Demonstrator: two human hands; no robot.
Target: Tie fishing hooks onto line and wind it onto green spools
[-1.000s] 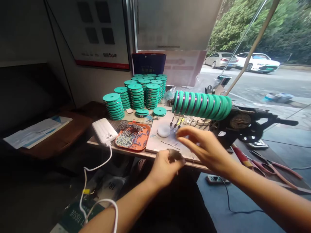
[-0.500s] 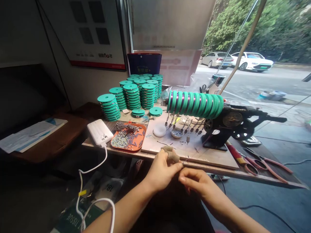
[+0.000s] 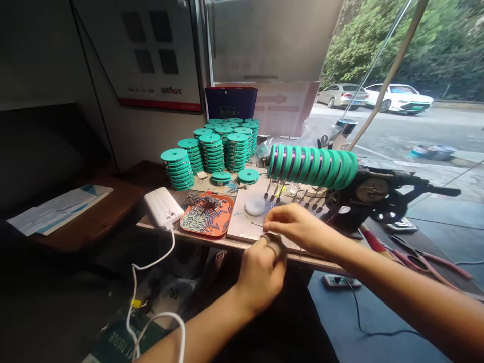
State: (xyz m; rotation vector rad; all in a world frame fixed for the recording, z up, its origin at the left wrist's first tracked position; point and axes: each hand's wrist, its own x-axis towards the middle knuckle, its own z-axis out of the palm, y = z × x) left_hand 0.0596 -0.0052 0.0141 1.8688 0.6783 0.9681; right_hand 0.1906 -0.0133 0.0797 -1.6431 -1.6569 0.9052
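My left hand [image 3: 260,269] is closed at the front edge of the wooden board [image 3: 242,229], its back turned up and tan covers [image 3: 274,242] on some fingers. Just beyond it my right hand [image 3: 297,222] reaches over the board with fingers pinched together, close to the left fingertips. Whatever either hand grips is hidden or too small to name. A thin dark strand [image 3: 257,224] lies on the board by the right fingertips. Left of that sits a round white disc [image 3: 255,205]. Green foam spools [image 3: 313,166] in a row on a black hand-cranked winder [image 3: 372,191] stand behind the right hand, small dark pieces dangling below them.
An orange tray [image 3: 217,229] of small metal parts and a white power bank [image 3: 163,207] with a cable lie to the left. Stacked green spools [image 3: 212,154] rise at the back. Scissors [image 3: 416,259] and red-handled pliers [image 3: 438,267] rest on the right.
My right hand has moved up and left, over the board and beyond the left hand. The left hand has turned and its fingers have curled in. The view has shifted slightly left.
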